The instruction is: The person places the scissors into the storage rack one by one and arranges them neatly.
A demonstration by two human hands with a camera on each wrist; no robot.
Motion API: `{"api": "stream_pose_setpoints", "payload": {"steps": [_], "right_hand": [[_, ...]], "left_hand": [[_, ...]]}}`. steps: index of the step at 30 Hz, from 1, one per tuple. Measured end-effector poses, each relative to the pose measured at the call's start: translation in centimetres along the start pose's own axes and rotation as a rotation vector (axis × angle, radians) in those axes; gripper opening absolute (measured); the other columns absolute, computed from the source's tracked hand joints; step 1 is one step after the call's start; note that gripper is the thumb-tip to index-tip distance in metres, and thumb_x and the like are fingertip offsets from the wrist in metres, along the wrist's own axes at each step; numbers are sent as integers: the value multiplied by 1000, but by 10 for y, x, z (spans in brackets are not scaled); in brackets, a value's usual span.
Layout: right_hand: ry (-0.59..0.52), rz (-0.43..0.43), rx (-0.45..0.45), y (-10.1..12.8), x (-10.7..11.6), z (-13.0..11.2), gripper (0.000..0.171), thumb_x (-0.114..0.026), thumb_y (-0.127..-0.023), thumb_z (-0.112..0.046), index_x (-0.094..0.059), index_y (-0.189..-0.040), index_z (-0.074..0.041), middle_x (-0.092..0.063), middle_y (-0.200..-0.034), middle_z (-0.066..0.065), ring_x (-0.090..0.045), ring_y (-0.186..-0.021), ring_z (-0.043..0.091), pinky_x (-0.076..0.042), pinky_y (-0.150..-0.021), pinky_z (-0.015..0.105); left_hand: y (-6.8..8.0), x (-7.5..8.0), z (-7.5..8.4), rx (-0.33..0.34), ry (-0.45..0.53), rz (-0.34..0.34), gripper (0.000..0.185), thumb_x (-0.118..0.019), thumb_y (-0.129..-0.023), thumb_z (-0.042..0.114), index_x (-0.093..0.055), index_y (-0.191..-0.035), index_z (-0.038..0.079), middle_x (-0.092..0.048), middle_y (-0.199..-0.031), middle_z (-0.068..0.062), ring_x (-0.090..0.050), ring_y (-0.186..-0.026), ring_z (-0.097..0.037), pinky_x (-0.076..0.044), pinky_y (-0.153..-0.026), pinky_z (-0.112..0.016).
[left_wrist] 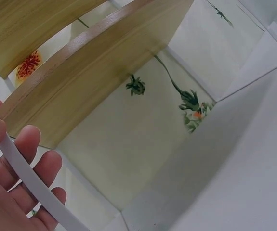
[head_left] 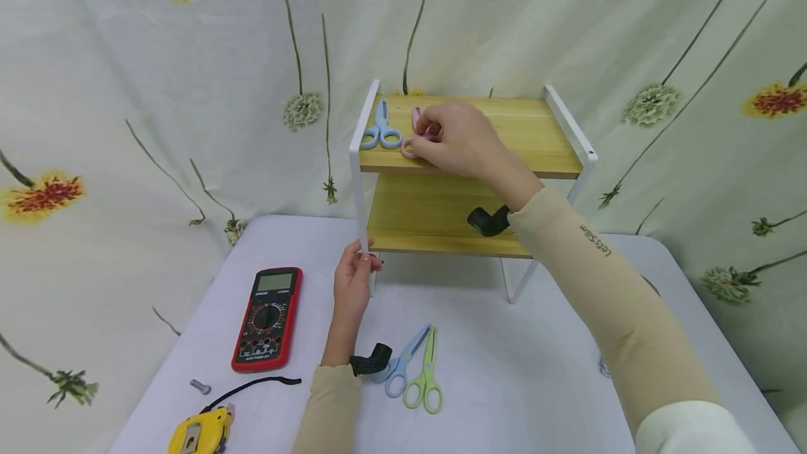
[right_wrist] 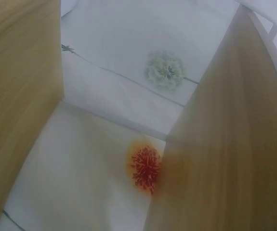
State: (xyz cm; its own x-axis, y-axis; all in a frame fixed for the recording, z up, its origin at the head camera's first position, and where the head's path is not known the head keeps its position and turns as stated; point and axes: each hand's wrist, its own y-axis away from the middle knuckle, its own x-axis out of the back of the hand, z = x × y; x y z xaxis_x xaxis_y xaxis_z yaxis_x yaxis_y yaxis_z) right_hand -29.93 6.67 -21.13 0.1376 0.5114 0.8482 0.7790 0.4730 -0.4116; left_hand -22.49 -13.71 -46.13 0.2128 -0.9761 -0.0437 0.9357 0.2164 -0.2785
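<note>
A two-tier wooden shelf [head_left: 523,125] with a white metal frame stands at the back of the table. On its top board, my right hand [head_left: 463,137] pinches a pair of pink scissors [head_left: 408,148] by the handles and partly covers them. Blue scissors [head_left: 381,130] lie just left of these, points towards the back. My left hand [head_left: 353,282] grips the shelf's left white upright [left_wrist: 30,178] near the lower board, thumb on one side and fingers on the other. The right wrist view shows the two boards but not the hand.
Another pair of blue scissors [head_left: 398,373] and green scissors [head_left: 429,377] lie in front of the shelf, beside my left wrist. To the left are a red multimeter [head_left: 267,321], a bolt [head_left: 200,387], a black cable [head_left: 252,385] and a yellow tape measure [head_left: 200,431]. A flowered cloth hangs behind.
</note>
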Motion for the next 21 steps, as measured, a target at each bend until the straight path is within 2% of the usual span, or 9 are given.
{"api": "stream_pose_setpoints", "payload": {"steps": [8, 15, 21], "right_hand": [[21, -7, 15, 1, 0, -2, 27, -67, -92, -39, -69, -90, -12, -69, -85, 4, -57, -80, 20, -42, -73, 31], [22, -6, 36, 2, -1, -2, 30, -68, -93, -41, -71, -94, -11, -66, -83, 5, -55, -81, 20, -42, -75, 32], [23, -1, 48, 2, -1, -1, 29, -67, -94, -40, -68, -89, -11, -68, -87, 5, -56, -82, 21, -43, -74, 32]], "left_hand": [[-1, 0, -1, 21, 3, -2, 30, -44, -107, 3, -57, -133, 0, -61, -82, 7, -62, -82, -5, -53, -85, -19], [-1, 1, -1, 9, 11, -1, 30, -43, -106, 2, -57, -133, -2, -62, -82, 6, -63, -82, -5, -53, -84, -19], [0, 0, -1, 0, 18, -2, 30, -44, -106, 2, -58, -132, -2, -62, -82, 5, -63, -81, -5, -53, -83, -19]]}}
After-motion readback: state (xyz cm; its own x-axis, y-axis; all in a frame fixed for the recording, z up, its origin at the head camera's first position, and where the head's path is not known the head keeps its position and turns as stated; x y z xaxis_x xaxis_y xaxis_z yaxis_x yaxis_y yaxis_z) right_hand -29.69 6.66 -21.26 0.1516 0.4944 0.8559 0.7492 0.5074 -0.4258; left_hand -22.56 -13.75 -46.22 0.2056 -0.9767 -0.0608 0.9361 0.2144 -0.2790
